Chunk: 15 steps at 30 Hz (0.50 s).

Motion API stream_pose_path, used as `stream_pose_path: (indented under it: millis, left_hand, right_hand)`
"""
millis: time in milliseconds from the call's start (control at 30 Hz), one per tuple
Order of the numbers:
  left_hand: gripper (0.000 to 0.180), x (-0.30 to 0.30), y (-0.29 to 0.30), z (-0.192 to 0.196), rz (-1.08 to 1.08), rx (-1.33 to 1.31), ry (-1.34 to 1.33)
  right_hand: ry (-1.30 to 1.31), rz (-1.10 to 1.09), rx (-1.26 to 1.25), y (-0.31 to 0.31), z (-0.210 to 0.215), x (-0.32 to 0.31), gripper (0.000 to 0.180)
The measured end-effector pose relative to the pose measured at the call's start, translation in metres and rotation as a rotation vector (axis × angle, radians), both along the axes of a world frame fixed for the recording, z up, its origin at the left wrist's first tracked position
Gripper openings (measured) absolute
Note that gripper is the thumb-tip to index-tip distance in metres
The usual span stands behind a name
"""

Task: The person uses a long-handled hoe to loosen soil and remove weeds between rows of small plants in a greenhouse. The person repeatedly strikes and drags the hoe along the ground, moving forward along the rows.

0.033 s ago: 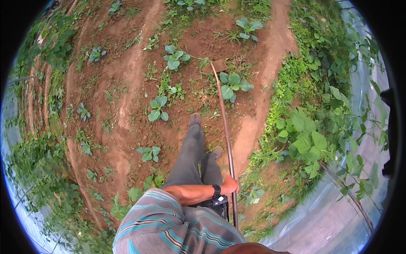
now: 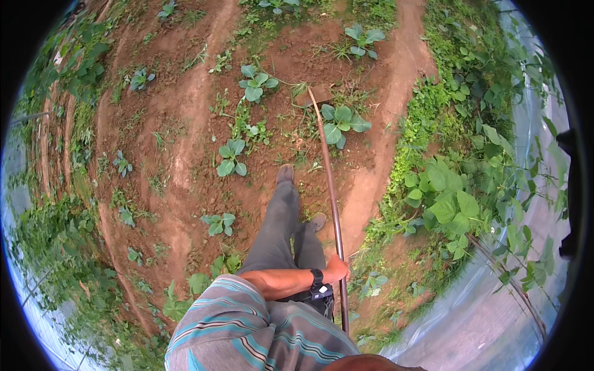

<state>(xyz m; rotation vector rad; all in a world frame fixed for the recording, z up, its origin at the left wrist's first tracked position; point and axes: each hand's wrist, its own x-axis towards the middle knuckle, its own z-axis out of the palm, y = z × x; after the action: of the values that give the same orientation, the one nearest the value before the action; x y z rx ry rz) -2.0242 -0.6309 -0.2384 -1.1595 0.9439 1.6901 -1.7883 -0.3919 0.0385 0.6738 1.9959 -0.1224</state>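
My left hand [image 2: 336, 270], with a dark watch on its wrist, reaches across my body and is closed around the long brown handle of a hoe [image 2: 332, 191]. The handle slants up and away to the hoe's blade [image 2: 322, 97], which rests on the soil among grassy weeds [image 2: 299, 91]. Just right of and nearer than the blade grows a broad-leaved, cabbage-like plant [image 2: 334, 133]. Another such plant [image 2: 254, 85] stands to the blade's left. My right hand does not show; only a bit of skin appears at the lower edge, beside my striped shirt.
My shoes [image 2: 285, 174] stand on reddish soil. More young plants [image 2: 231, 158] dot the bed to the left. A bare soil strip [image 2: 387, 133] runs along the right, bordered by dense leafy growth [image 2: 448, 201]. Clear plastic sheeting [image 2: 445, 334] lies beyond.
The hoe's blade has tilted or shifted very slightly. My left hand keeps its place on the handle.
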Motion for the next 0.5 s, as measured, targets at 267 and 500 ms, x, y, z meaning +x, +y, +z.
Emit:
stream_pose_path:
  millis: [267,500]
  left_hand:
    - [0.017,-0.131,-0.106,-0.062,0.254,0.03,0.166]
    - [0.024,-0.199,-0.265,-0.026,-0.262,-0.456,0.6]
  right_hand:
    - [0.28,0.049,-0.185,-0.087,-0.077,-0.102,0.026]
    - [0.41,0.094,-0.471,-0.162,-0.096,-0.225,0.022]
